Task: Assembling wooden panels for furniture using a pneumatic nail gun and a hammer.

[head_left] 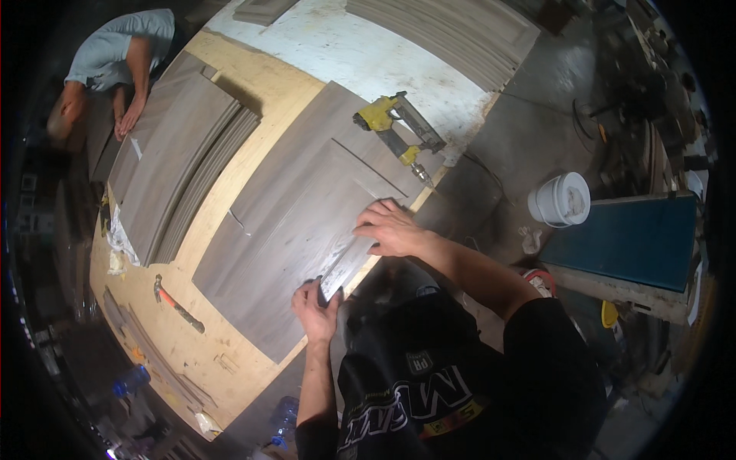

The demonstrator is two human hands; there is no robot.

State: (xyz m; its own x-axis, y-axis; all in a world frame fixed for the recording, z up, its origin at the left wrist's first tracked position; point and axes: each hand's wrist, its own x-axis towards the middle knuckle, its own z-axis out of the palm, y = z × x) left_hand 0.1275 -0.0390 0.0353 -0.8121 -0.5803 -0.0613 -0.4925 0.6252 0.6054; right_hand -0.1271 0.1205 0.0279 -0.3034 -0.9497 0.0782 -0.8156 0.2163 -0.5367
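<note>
A grey-brown wooden panel (268,230) lies on the workbench in front of me. At its near edge is a narrow wood strip (346,264), with a hand at either end. My left hand (315,313) is closed on the lower end between thumb and fingers. Bent fingers of my right hand (389,228) grip the upper end; their tips are partly hidden. Beyond that hand, a yellow and black nail gun (396,129) lies on the panel's right end. A thin dark line, perhaps a groove or narrow strip (369,167), runs along the panel near it.
Stacked boards (176,153) stand on the left, where another person (123,57) leans over them. A hammer (178,305) and thin offcuts (146,345) lie on the bench (222,330). More panels (460,34) are stacked far off. A white bucket (561,201) and blue-green board (621,241) are at right.
</note>
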